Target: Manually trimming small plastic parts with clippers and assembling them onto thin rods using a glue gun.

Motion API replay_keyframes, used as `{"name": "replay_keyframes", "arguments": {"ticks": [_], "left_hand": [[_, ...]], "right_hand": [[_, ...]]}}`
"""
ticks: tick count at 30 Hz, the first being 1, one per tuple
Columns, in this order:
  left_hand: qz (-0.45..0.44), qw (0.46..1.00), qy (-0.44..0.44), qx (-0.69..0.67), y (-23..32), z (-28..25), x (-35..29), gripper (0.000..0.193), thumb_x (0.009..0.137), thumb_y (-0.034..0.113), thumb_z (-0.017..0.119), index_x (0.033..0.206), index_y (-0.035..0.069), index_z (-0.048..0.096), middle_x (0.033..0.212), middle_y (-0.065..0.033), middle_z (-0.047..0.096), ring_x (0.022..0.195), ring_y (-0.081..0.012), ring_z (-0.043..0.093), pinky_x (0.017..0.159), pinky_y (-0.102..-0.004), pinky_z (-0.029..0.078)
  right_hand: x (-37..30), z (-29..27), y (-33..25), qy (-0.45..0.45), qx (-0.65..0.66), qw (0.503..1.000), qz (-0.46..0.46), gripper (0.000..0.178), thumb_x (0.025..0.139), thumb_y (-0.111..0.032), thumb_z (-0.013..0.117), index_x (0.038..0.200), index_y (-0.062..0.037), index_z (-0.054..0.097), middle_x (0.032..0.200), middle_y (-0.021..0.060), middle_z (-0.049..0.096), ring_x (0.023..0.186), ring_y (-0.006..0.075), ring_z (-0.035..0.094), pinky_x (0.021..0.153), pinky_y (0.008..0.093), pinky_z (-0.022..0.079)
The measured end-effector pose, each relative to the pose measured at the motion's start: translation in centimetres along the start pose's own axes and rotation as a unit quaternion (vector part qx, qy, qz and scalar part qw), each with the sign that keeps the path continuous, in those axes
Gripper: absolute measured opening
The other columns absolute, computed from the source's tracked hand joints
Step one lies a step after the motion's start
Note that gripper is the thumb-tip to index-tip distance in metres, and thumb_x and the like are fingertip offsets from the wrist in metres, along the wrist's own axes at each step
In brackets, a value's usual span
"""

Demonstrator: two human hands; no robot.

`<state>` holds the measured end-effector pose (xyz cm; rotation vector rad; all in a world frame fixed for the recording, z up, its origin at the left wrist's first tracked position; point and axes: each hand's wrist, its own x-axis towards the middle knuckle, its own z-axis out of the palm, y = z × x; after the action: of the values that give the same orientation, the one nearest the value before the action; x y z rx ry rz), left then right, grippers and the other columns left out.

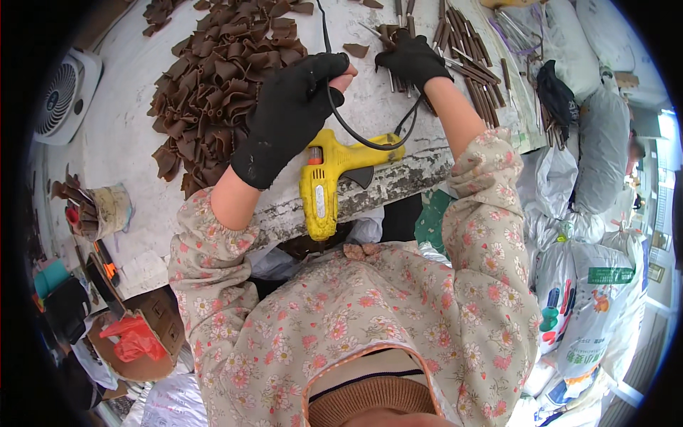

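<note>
My left hand [288, 110], in a black glove with bare thumb and fingertips, is closed beside a heap of curled brown leather-like pieces [220, 85]. Whatever its fingers hold, if anything, is hidden. A black cord passes close by its fingertips. At the back, my right hand [414, 60], also black-gloved, is closed round several thin metal rods [388, 32] with brown wrapping; their ends stick out above and below the fingers. Between my forearms, a yellow glue gun [320, 188] lies at the table's front edge, its nozzle toward me.
More brown-wrapped rods [469, 43] lie right of my right hand. A loose brown piece [356, 50] sits between my hands. At left are a white fan [67, 96], a tub [112, 210] and a cardboard box [160, 320]. Full sacks [583, 299] line the right side.
</note>
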<state>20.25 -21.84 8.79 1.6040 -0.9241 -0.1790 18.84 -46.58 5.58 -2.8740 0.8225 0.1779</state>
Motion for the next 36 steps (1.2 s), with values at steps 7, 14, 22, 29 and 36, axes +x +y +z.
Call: {"name": "replay_keyframes", "arguments": {"ticks": [7, 14, 22, 29, 36], "left_hand": [[-0.003, 1.000, -0.015, 0.010, 0.2, 0.7, 0.2, 0.016, 0.082, 0.010, 0.059, 0.096, 0.003, 0.061, 0.083, -0.0053, 0.063, 0.074, -0.0094, 0.057, 0.067, -0.0232, 0.046], [0.013, 0.996, -0.069, 0.048, 1.3, 2.5, 3.0, 0.019, 0.082, 0.011, 0.059, 0.100, 0.004, 0.060, 0.084, -0.0043, 0.063, 0.073, -0.0072, 0.055, 0.067, -0.0220, 0.044], [0.090, 0.925, -0.167, 0.329, 0.5, 8.7, 11.4, 0.037, 0.080, 0.024, 0.058, 0.112, 0.006, 0.054, 0.102, -0.0134, 0.060, 0.092, -0.0301, 0.058, 0.078, -0.0381, 0.046], [0.033, 0.897, -0.288, 0.333, -5.9, 14.6, 14.1, 0.066, 0.076, 0.020, 0.058, 0.134, 0.012, 0.028, 0.117, -0.0185, 0.049, 0.105, -0.0351, 0.049, 0.091, -0.0398, 0.039], [-0.070, 0.996, 0.009, 0.059, -10.0, 4.2, 13.2, 0.037, 0.080, 0.019, 0.058, 0.115, 0.006, 0.053, 0.090, -0.0099, 0.063, 0.071, -0.0162, 0.059, 0.060, -0.0280, 0.048]], "right_hand": [[3.7, 0.8, 2.8, 0.063, 0.055, 0.996, 0.027, 0.073, 0.063, -0.036, 0.066, 0.121, -0.0033, 0.037, 0.107, 0.0255, 0.054, 0.104, 0.0368, 0.053, 0.085, 0.0426, 0.044], [5.1, 0.3, 4.8, 0.072, 0.111, 0.991, 0.019, 0.059, 0.063, -0.032, 0.065, 0.115, -0.0109, 0.046, 0.104, 0.0189, 0.058, 0.098, 0.0347, 0.056, 0.082, 0.0407, 0.045], [4.6, -7.9, 13.3, 0.239, 0.367, 0.898, -0.050, 0.050, 0.067, -0.018, 0.066, 0.112, -0.0034, 0.052, 0.083, 0.0072, 0.062, 0.070, 0.0147, 0.057, 0.063, 0.0274, 0.046], [-6.3, -15.3, 16.1, 0.327, 0.429, 0.837, -0.093, 0.015, 0.073, -0.012, 0.060, 0.084, -0.0034, 0.066, 0.065, 0.0038, 0.061, 0.059, 0.0093, 0.054, 0.056, 0.0238, 0.042], [-6.9, -4.4, 4.5, -0.028, 0.355, 0.916, -0.185, 0.071, 0.064, -0.014, 0.068, 0.129, -0.0076, 0.039, 0.097, 0.0131, 0.060, 0.084, 0.0186, 0.059, 0.073, 0.0318, 0.047]]}}
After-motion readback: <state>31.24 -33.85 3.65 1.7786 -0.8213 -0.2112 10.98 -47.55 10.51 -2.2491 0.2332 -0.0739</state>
